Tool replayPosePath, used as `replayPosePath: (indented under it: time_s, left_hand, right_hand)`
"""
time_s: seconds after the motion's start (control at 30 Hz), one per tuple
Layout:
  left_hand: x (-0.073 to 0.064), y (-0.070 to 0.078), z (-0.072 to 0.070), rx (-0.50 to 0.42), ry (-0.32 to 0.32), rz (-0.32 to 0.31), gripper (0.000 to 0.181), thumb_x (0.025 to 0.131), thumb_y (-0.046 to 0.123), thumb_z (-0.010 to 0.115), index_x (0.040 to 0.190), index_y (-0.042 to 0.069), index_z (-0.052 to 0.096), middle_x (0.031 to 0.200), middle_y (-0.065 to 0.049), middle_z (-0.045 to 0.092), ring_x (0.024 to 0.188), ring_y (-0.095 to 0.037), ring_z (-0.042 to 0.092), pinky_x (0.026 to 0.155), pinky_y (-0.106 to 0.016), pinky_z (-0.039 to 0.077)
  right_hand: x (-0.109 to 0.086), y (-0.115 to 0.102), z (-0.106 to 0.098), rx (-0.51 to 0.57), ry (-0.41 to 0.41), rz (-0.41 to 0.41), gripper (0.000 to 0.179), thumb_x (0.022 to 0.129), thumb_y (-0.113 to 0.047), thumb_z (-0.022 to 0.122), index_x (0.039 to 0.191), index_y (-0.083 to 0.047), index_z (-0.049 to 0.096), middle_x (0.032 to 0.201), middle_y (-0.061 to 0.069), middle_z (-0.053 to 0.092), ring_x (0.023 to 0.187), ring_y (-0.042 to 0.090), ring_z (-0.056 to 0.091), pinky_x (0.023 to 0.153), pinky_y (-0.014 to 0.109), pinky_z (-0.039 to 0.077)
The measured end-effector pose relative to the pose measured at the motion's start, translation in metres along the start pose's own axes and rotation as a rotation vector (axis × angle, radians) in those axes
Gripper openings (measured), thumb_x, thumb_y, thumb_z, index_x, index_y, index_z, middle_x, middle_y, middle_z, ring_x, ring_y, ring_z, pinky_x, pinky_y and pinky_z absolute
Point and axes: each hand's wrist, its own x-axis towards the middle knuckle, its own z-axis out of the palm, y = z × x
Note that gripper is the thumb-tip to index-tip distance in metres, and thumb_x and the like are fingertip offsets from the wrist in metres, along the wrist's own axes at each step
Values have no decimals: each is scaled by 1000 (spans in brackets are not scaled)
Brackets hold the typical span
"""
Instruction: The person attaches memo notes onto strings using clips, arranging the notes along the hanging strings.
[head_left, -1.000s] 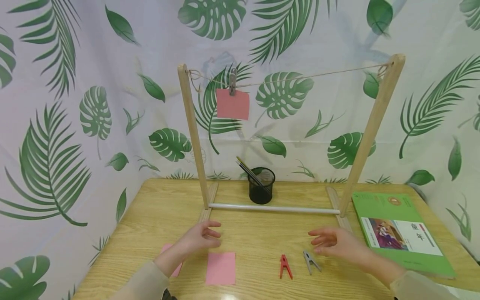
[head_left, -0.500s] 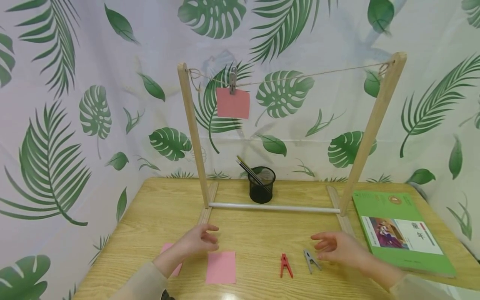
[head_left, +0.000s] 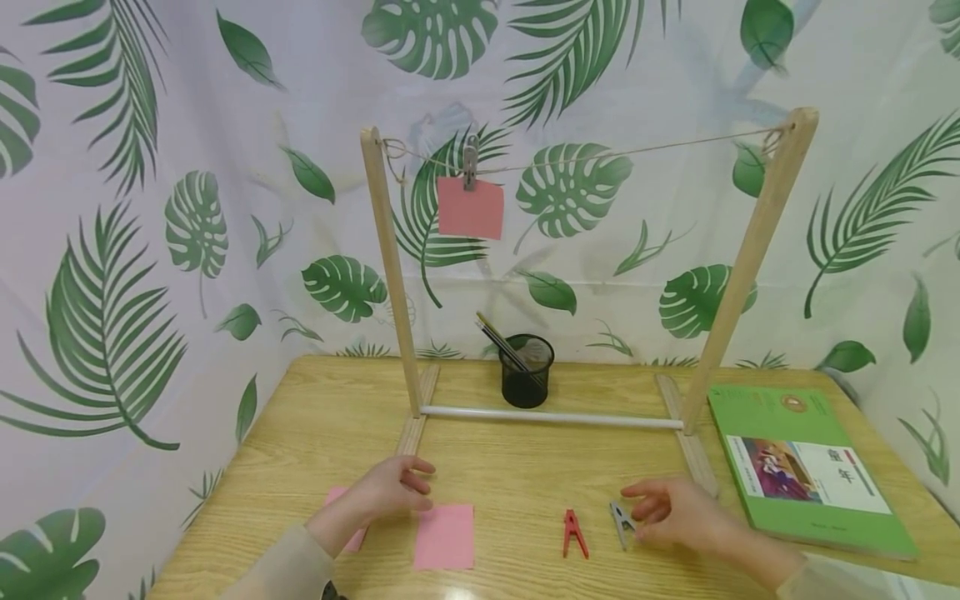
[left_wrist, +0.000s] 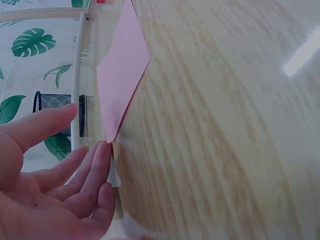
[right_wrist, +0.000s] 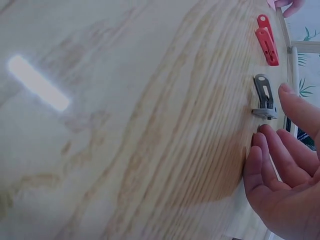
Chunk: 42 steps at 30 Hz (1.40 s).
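Tabletop, wood grain. Wooden frame with string stands toward the back edge. Green book flat along right edge. Hands both empty, fingers apart, loosely bent: left hand above the left-edge side, right hand toward the right edge. Black mesh cup with pencils, near middle of back edge. Front pink sheet flat, left of centre, near left hand; second pink sheet nearer left edge, partly hidden; hanging pink sheet on string under upper gray peg. Lower gray peg just beside right hand's fingertips, contact can't tell; red peg next over, toward left edge.
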Motion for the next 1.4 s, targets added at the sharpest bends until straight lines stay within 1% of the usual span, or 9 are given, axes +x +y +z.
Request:
replayPosePath:
  time_s: [0.17,0.33,0.6,0.8,0.97,1.1,1.4]
  left_hand:
    - [1,-1,2,26,8,-12,50,80,3,77,127,0,60,105,-10,67,92,-19,64,83,-38,57]
    - [0,-2,5,61,8,-23,49,73,0,80,120,2,64,100,-7,67,87,-18,63,82,-37,55]
    - [2,-5,10,34,24,-10,52,68,-8,81,116,-1,64,96,-9,64,80,-15,62,72,-29,55]
    - [2,-5,12,37,44,7,53,66,-12,81,115,-2,64,92,-9,62,78,-15,61,69,-27,55]
    - [2,-4,15,27,72,7,53,65,-16,80,113,-3,64,89,-9,60,75,-15,60,67,-27,57]
    - [4,-6,18,20,83,8,53,64,-18,79,113,-4,64,86,-8,59,72,-14,59,65,-26,57]
    - [6,-6,19,33,84,26,51,65,-19,78,111,-4,64,82,-7,57,68,-13,57,62,-27,56]
  right_hand:
    - [-1,1,2,8,5,11,58,78,-8,82,127,13,58,97,12,72,84,17,67,70,24,57]
    - [-1,1,4,0,27,26,56,79,-11,83,125,11,60,95,8,71,83,16,66,70,22,56]
    - [-1,1,5,-51,46,-4,49,80,-11,81,121,10,64,89,7,71,77,8,64,69,21,55]
    - [-1,3,5,-57,36,-17,44,82,-6,79,120,10,64,87,6,70,75,4,62,68,20,54]
    - [0,4,7,-64,27,-27,42,81,-5,77,119,10,65,84,5,69,71,1,59,62,20,50]
    - [0,5,7,-47,20,-24,43,81,-4,76,119,11,64,83,5,67,69,2,57,59,21,48]
    - [0,4,7,-22,14,5,43,83,-4,75,121,11,63,83,4,68,69,5,58,59,22,48]
